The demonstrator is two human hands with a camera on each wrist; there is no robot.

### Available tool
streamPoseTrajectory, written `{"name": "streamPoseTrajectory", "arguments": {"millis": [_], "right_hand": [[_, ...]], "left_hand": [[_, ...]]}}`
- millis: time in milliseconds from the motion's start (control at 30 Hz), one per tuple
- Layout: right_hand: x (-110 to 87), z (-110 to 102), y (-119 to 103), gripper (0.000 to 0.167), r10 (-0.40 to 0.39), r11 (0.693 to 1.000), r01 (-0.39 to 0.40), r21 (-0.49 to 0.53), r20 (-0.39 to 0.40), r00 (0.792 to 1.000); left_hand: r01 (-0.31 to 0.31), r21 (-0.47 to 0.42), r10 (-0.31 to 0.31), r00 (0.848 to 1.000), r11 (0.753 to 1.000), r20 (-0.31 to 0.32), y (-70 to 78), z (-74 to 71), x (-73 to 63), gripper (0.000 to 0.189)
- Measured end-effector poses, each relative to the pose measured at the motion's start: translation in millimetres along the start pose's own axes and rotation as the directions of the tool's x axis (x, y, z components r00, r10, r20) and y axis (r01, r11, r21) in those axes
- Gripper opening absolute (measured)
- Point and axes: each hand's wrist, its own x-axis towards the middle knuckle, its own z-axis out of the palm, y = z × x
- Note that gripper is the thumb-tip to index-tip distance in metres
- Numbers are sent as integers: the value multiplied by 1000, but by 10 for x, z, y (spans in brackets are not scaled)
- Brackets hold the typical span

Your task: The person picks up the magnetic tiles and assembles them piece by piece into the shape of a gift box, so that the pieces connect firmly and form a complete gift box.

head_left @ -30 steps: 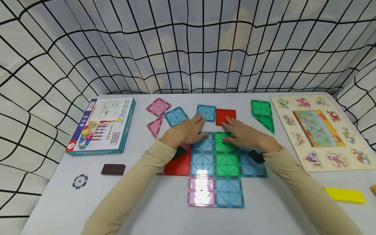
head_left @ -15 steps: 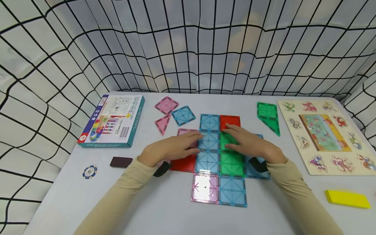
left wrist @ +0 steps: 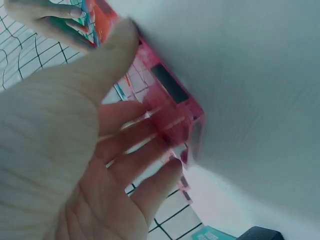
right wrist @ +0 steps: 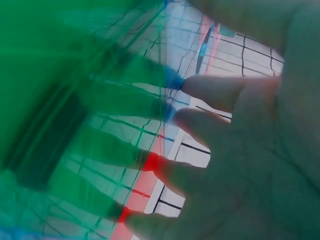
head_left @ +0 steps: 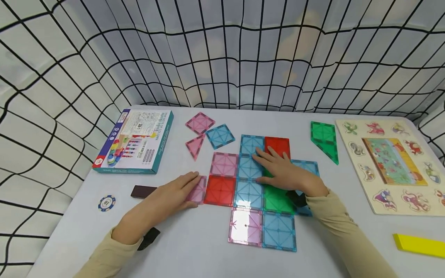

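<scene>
Flat magnetic tiles form a joined shape in the head view. My left hand (head_left: 167, 199) is at its left end, straight fingers and thumb touching the edges of a pink square tile (head_left: 198, 191). Beside that tile lies a red tile (head_left: 219, 191), with another pink tile (head_left: 224, 164) behind it. My right hand (head_left: 283, 170) rests with spread fingers across the blue tiles (head_left: 249, 166) and the green tiles (head_left: 278, 200), partly hiding the green ones. A red tile (head_left: 281, 143) tops the shape. In the left wrist view the pink tile (left wrist: 172, 120) shows close to the fingertips.
Loose pink tiles (head_left: 200, 122) and a blue tile (head_left: 220, 136) lie behind on the left; green pieces (head_left: 324, 135) lie back right. A boxed toy (head_left: 137, 143), a dark block (head_left: 142, 192) and a chip (head_left: 106, 203) are left. A wooden puzzle board (head_left: 351, 148) and yellow block (head_left: 418, 245) are right.
The back blue and red tiles came down against the shape. My left hand then moved left to the end pink tile. My right hand moved slightly nearer over the middle tiles.
</scene>
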Motion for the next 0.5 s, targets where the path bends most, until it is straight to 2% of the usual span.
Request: {"name": "streamPoseTrajectory", "arguments": {"millis": [100,200,300,433,500], "right_hand": [[-2,8,-14,90,12,1000,-12,-4,11,1000],[-16,1,-27,96,29,1000,-29,-12,25,999],[-14,2,-34,97,37,999,-37,-5,32,999],[-1,10,-42,97,32,999,-32,3,30,999],[-1,14,-42,98,31,999,-32,6,29,999]], "left_hand": [[71,76,-68,997,995,-38,71,48,-1,72],[150,112,-142,987,982,-73,121,68,21,72],[214,118,-201,973,970,-110,112,63,47,71],[264,111,-247,958,958,-148,30,36,113,70],[269,139,-243,954,953,-177,-12,27,165,69]]}}
